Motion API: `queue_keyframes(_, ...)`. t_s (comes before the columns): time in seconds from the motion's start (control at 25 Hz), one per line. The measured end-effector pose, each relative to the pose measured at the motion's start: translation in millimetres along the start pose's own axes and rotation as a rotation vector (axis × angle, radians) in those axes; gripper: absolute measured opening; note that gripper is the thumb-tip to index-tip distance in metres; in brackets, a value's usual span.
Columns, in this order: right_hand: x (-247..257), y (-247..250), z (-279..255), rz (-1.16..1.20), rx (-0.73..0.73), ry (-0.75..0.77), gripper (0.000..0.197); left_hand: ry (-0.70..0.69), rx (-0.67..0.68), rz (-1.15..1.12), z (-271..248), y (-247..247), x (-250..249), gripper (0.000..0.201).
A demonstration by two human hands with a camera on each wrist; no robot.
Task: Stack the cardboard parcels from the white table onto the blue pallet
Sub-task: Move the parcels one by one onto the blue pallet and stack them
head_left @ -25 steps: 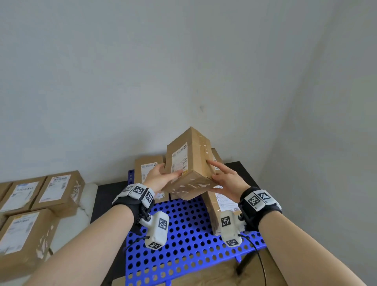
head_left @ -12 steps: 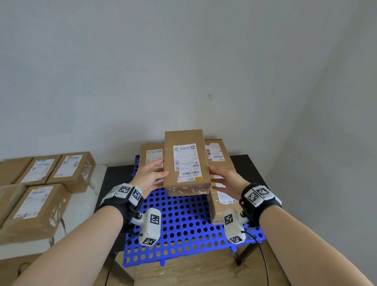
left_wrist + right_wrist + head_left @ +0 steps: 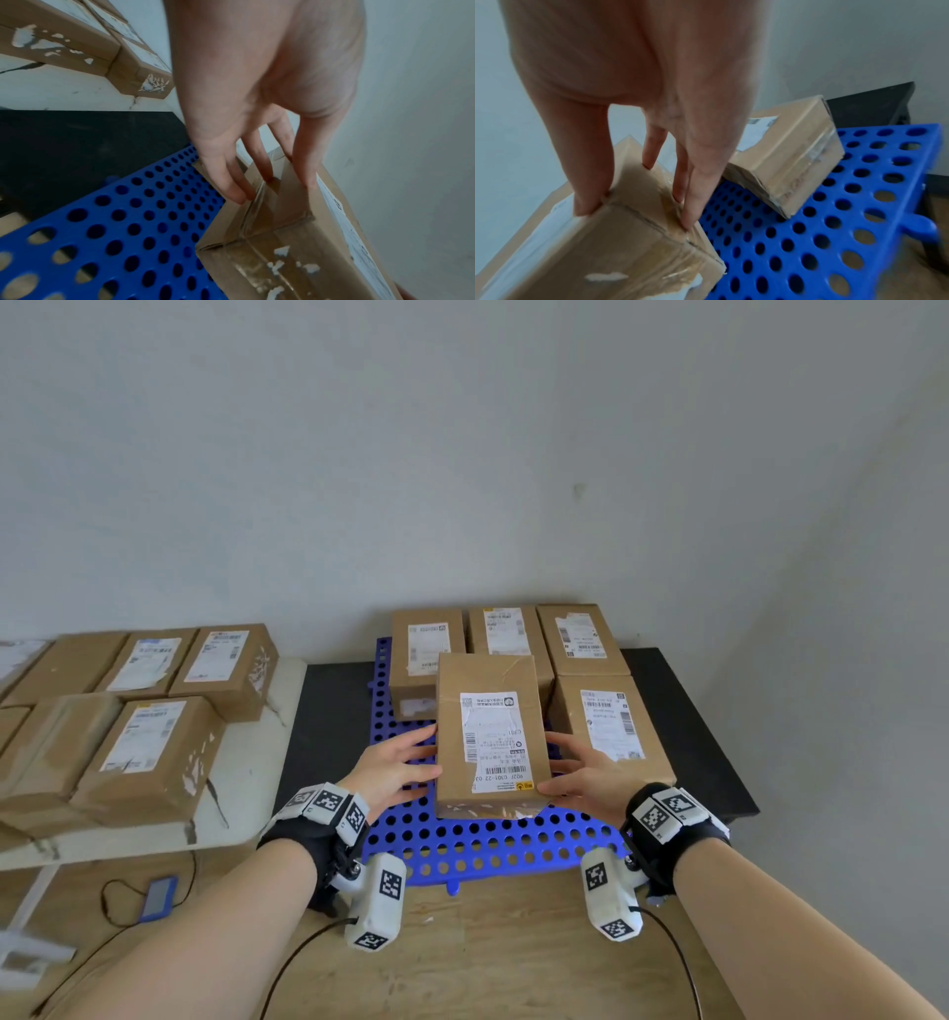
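I hold a cardboard parcel [image 3: 488,737] label-up between both hands, low over the middle of the blue perforated pallet [image 3: 488,845]. My left hand [image 3: 405,762] presses straight fingers against its left side; my right hand [image 3: 580,773] presses its right side. In the left wrist view the fingers [image 3: 231,182] lie flat on the parcel's taped side [image 3: 270,233] above the pallet [image 3: 115,223]. In the right wrist view my thumb and straight fingers [image 3: 687,203] bear on the parcel [image 3: 616,243]. Whether its underside touches the pallet [image 3: 808,223] I cannot tell.
Three parcels [image 3: 506,634] line the pallet's back edge and one more [image 3: 611,726] lies at the right front. Several parcels [image 3: 149,747] sit on the white table [image 3: 241,762] to the left. The pallet rests on a black table [image 3: 683,737]. Walls stand close behind and right.
The parcel has turned from tilted on edge to label-up and come down toward the pallet between both hands. My head view has tipped downward.
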State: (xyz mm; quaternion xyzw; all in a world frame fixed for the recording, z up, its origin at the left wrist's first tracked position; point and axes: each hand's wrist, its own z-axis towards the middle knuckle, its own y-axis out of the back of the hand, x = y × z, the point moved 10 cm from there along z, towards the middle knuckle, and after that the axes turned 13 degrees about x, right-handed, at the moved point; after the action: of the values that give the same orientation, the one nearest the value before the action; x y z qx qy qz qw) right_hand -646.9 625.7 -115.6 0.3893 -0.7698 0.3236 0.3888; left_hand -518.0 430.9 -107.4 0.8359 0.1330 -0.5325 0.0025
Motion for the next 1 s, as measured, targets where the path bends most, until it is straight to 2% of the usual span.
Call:
queue_keyframes(0.12, -25.9, -3.1, 3.1, -0.079, -0.005, -0.049, 0.08, 0.065, 0.014, -0.021, -1.6, -2.3, 36.1, 0.06)
queue_keyframes(0.28, -49.8, -3.7, 7.2, -0.226, -0.052, -0.086, 0.09, 0.112, -0.038, -0.07, 5.1, -2.7, 73.6, 0.052)
queue_keyframes(0.44, -58.6, -5.2, 13.0, -0.348, -0.059, -0.103, 0.092, 0.131, -0.05, -0.099, 11.8, -5.0, 89.8, 0.051)
queue_keyframes(0.64, -67.4, 3.3, 21.0, -0.378, -0.102, -0.126, 0.097, 0.119, -0.046, -0.097, 22.3, -9.3, 90.8, 0.063)
queue_keyframes(0.84, -58.6, 5.6, 23.5, -0.419, -0.172, -0.047, 0.087, 0.109, -0.059, -0.071, 27.5, -9.6, 87.5, 0.078)
queue_keyframes(1.0, -42.5, 2.7, 18.2, -0.737, -0.256, 0.025, 0.063, 0.073, -0.066, -0.038, 31.8, -15.6, 79.9, 0.082)
